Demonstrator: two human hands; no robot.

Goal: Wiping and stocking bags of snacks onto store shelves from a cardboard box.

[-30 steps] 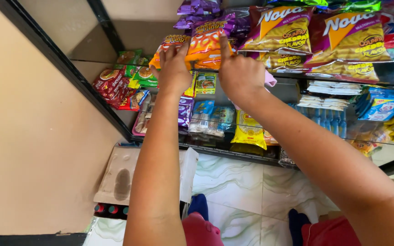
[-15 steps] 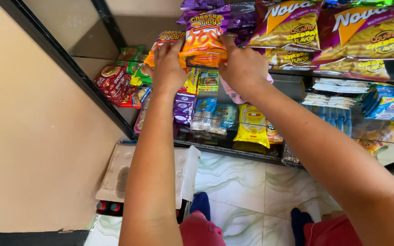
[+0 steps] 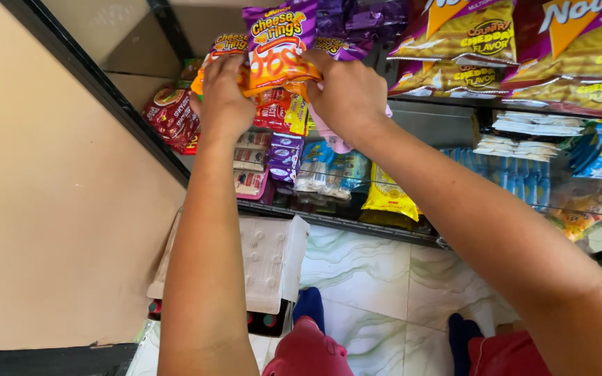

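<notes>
My two hands hold a puffy snack bag at the shelf.

My left hand (image 3: 223, 97) and right hand (image 3: 348, 94) pinch the shiny orange and purple plastic snack bag (image 3: 280, 52) by its sides. It looks light, soft, crinkly and slippery. Past it, more purple bags (image 3: 357, 21) crowd close; the black metal shelf edge (image 3: 343, 224) sits below.

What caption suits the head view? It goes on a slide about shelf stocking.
Both hands, left hand and right hand, grip an orange-and-purple snack bag at a glass shelf of packets.
</notes>
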